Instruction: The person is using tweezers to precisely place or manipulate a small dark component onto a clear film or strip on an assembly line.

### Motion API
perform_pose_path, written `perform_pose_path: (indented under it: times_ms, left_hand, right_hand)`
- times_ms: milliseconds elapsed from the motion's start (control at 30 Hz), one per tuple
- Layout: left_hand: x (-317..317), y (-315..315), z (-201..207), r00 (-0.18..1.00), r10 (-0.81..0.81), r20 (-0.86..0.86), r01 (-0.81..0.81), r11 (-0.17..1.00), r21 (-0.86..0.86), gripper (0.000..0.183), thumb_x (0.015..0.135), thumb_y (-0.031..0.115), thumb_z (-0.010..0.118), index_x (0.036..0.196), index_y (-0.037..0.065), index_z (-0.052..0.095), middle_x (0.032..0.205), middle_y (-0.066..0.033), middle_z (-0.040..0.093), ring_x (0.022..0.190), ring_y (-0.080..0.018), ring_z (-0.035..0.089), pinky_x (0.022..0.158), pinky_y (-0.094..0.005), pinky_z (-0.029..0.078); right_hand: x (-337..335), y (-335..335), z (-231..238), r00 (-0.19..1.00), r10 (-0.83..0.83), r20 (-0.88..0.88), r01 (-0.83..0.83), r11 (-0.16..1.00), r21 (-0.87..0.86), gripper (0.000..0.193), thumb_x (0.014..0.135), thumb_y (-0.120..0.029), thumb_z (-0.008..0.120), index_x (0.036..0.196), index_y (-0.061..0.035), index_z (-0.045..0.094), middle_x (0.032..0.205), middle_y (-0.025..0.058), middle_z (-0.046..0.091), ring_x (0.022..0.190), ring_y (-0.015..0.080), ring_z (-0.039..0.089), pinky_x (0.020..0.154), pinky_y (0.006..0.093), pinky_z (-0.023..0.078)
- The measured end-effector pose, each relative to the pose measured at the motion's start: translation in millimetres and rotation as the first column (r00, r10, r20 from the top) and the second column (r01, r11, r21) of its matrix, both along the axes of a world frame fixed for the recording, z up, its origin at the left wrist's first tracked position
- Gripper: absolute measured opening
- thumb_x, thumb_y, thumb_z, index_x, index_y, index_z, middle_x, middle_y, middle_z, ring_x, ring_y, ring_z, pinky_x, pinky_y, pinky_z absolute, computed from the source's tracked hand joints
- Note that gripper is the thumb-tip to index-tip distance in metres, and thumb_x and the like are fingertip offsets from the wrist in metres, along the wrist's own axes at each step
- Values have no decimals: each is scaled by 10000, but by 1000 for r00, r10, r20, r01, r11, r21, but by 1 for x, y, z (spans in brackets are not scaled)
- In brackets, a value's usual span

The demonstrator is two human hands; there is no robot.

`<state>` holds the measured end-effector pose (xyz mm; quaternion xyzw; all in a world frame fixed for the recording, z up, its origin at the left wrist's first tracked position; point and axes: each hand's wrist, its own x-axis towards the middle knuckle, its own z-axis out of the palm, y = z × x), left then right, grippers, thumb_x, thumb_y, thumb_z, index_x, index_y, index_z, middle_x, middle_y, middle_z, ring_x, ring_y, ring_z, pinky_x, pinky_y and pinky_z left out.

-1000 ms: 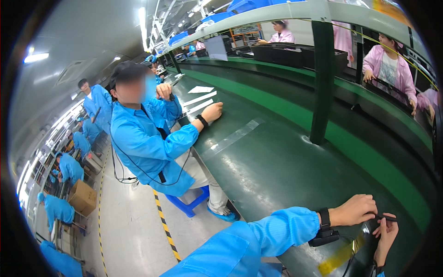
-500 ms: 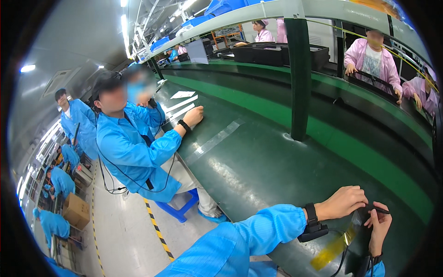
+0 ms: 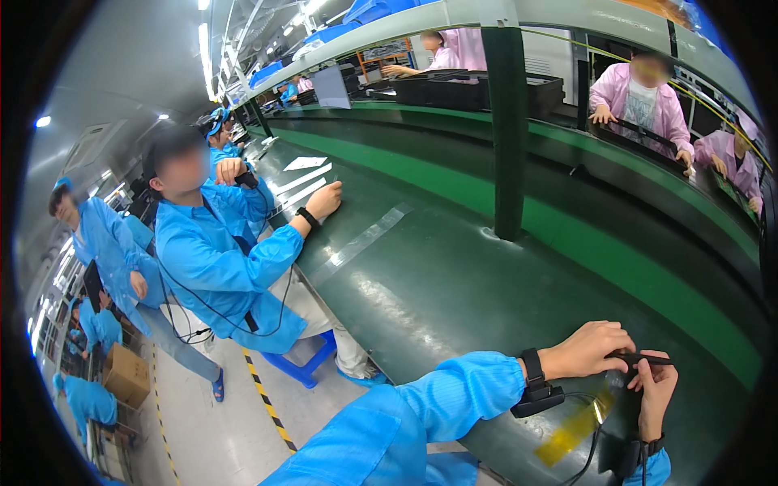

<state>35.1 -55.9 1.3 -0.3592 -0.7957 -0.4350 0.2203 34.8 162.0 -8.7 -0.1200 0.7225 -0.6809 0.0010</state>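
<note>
Low on the right, my left hand (image 3: 587,350) and my right hand (image 3: 656,395) meet over the green table. Between them is a slim black bar-shaped object (image 3: 655,360) whose exact kind I cannot make out. My right thumb and fingers pinch it, and its far end sticks out past them. The bent fingers of my left hand close on its other end. Black straps sit on both wrists, and a small black device (image 3: 538,400) with a cable hangs under the left one. Yellow transparent tape (image 3: 571,433) lies on the table beneath my hands.
A green post (image 3: 509,138) rises from the table's far side. Clear tape (image 3: 362,241) and white strips (image 3: 304,192) lie farther left. A co-worker in blue (image 3: 219,235) sits on a blue stool (image 3: 304,362) at the left. People in pink work across the line.
The black object shows more plainly between my hands, and my left fingers have shifted onto its end. The view has turned slightly right. A person in blue at the left has walked nearer.
</note>
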Motion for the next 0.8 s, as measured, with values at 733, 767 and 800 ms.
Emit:
perform_pose_path:
  times_ms: [733, 767, 800]
  left_hand:
    - [-8, -16, -15, 992, 124, 7, -119, 966, -229, 268, 858, 244, 652, 1054, 62, 679, 1112, -94, 667, 1086, -273, 586, 955, -427, 411]
    - [-10, -11, -17, 993, 120, 13, -112, 956, -270, 284, 869, 241, 640, 1084, 59, 670, 1177, -99, 641, 1143, -280, 554, 999, -434, 384]
    - [-10, -4, -11, 993, 119, 8, -111, 944, -311, 299, 879, 238, 628, 1114, 55, 662, 1242, -103, 615, 1200, -287, 523, 1043, -440, 356]
  right_hand:
    - [-1, -20, 9, 993, -90, 79, 90, 996, 3, 238, 912, -234, 665, 955, -2, 637, 757, 63, 646, 553, 91, 565, 491, 215, 422]
    - [-6, -15, 2, 990, -115, 83, 118, 992, -40, 236, 912, -238, 667, 956, -8, 635, 748, 59, 641, 535, 87, 557, 474, 208, 407]
    - [-7, -5, 4, 988, -135, 76, 142, 986, -85, 235, 912, -242, 668, 957, -15, 632, 739, 55, 636, 517, 83, 550, 458, 202, 393]
